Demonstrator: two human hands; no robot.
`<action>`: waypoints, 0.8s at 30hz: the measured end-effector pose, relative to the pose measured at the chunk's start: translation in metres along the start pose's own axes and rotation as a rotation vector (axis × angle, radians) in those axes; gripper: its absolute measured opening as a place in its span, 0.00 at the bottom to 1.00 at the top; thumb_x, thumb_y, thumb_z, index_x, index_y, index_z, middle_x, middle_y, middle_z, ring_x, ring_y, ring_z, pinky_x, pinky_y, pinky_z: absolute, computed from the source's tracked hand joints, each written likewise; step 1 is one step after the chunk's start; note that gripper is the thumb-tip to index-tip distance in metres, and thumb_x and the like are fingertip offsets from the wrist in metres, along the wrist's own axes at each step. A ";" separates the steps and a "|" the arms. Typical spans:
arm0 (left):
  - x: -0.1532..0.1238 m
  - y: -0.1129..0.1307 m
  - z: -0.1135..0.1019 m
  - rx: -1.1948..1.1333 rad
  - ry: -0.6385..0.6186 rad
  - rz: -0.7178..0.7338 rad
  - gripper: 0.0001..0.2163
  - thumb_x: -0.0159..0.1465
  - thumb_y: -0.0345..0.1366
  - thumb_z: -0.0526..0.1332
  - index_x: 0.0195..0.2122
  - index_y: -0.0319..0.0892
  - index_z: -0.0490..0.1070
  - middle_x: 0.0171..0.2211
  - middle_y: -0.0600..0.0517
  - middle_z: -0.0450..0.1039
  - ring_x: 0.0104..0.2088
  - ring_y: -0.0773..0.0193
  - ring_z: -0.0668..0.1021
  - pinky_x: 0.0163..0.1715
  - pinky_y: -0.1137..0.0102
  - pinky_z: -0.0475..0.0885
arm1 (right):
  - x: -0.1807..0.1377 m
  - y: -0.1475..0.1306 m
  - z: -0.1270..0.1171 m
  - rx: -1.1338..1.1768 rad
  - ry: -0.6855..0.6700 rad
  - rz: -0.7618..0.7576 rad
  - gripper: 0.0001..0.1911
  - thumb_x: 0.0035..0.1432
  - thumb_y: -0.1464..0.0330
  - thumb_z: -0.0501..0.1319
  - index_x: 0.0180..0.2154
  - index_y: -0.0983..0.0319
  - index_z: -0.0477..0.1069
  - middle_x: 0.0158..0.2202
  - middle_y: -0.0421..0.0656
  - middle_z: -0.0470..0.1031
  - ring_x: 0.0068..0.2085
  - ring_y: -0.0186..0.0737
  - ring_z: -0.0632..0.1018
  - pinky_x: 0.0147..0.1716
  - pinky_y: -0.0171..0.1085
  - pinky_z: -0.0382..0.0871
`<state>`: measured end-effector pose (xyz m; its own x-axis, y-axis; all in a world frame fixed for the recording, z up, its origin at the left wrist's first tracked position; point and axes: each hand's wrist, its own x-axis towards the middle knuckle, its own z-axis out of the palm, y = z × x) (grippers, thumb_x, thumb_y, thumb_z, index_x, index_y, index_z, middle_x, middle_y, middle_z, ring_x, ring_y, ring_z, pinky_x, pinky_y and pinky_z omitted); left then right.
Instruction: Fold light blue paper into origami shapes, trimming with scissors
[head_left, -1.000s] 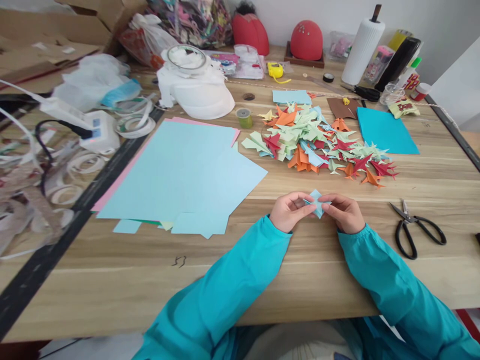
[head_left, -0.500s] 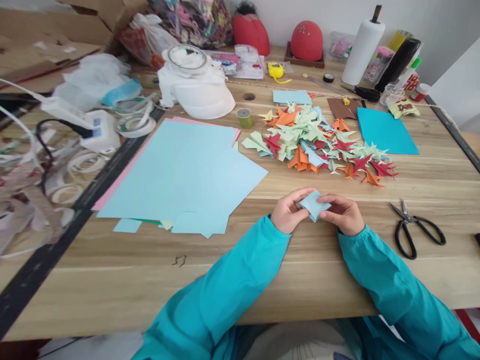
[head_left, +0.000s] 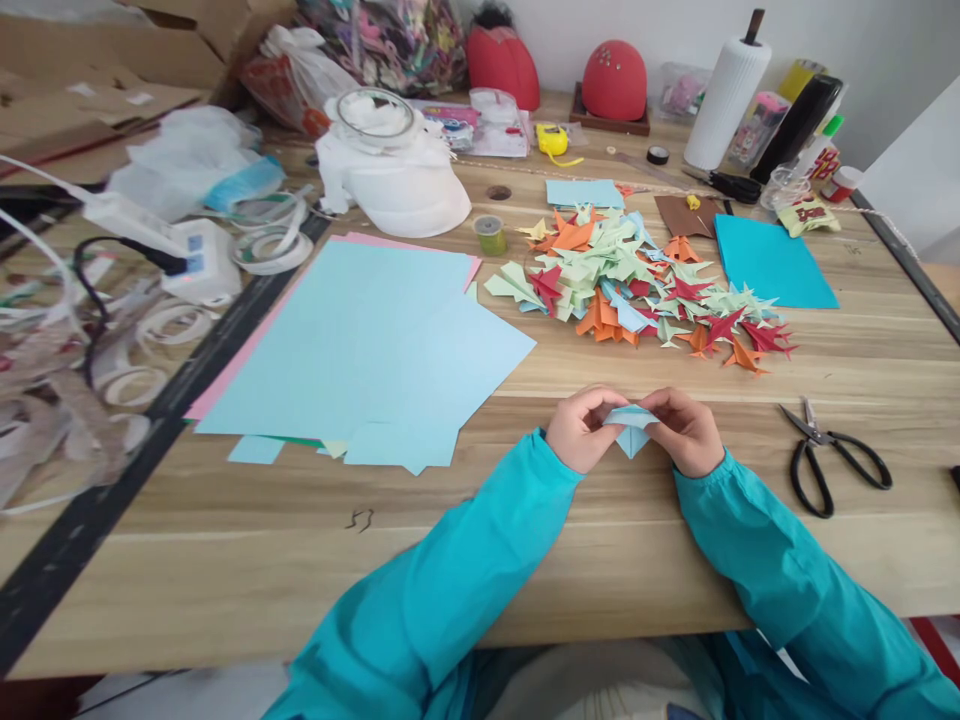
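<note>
A small folded piece of light blue paper (head_left: 632, 440) is held between my two hands, over the front middle of the wooden table. My left hand (head_left: 581, 428) pinches its left corner between thumb and fingers. On the opposite corner, my right hand (head_left: 686, 430) has the same kind of pinch. The paper's top is bent over as a curved flap, and a point hangs downward with a crease along its middle. Beyond my hands lies a heap of folded paper pieces (head_left: 600, 260) in green, orange, red and blue. Fingertips behind the paper are partly hidden.
Black-handled scissors (head_left: 814, 440) lie open at right. Large light blue sheets (head_left: 352, 340) are stacked at left. A turquoise sheet (head_left: 776, 265) sits behind the heap. A thread spool (head_left: 490, 236), white caps (head_left: 397, 180) and a power strip (head_left: 199, 262) stand farther back.
The light blue paper was a flat diamond facing up; now its upper part is folded over and its point hangs down. My hands have turned inward slightly, both still pinching it.
</note>
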<state>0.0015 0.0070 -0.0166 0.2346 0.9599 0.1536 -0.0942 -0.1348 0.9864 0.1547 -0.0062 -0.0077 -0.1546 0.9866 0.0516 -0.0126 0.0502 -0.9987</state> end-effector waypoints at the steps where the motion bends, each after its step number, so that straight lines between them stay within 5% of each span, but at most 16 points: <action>1: 0.000 0.000 0.000 0.036 0.006 0.031 0.06 0.49 0.30 0.62 0.29 0.37 0.71 0.29 0.48 0.72 0.32 0.64 0.74 0.31 0.70 0.70 | 0.000 0.000 0.000 -0.029 0.025 -0.006 0.09 0.46 0.63 0.64 0.29 0.61 0.70 0.25 0.41 0.72 0.27 0.34 0.73 0.26 0.35 0.68; 14: -0.001 0.005 -0.001 0.107 0.003 -0.029 0.10 0.53 0.31 0.59 0.36 0.37 0.74 0.35 0.45 0.74 0.34 0.62 0.76 0.33 0.69 0.72 | -0.001 0.000 0.001 -0.122 0.153 0.086 0.10 0.43 0.63 0.65 0.26 0.62 0.70 0.21 0.40 0.72 0.23 0.33 0.71 0.23 0.35 0.66; 24: -0.002 0.004 0.001 0.263 0.002 0.085 0.08 0.54 0.31 0.59 0.34 0.39 0.75 0.33 0.46 0.75 0.32 0.63 0.76 0.32 0.69 0.73 | -0.001 0.005 0.001 -0.160 0.085 0.076 0.08 0.45 0.65 0.63 0.27 0.61 0.68 0.22 0.39 0.70 0.24 0.33 0.70 0.23 0.34 0.65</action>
<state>0.0016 0.0039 -0.0133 0.2346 0.9429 0.2363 0.1410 -0.2735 0.9515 0.1536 -0.0073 -0.0126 -0.0649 0.9977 -0.0177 0.1538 -0.0076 -0.9881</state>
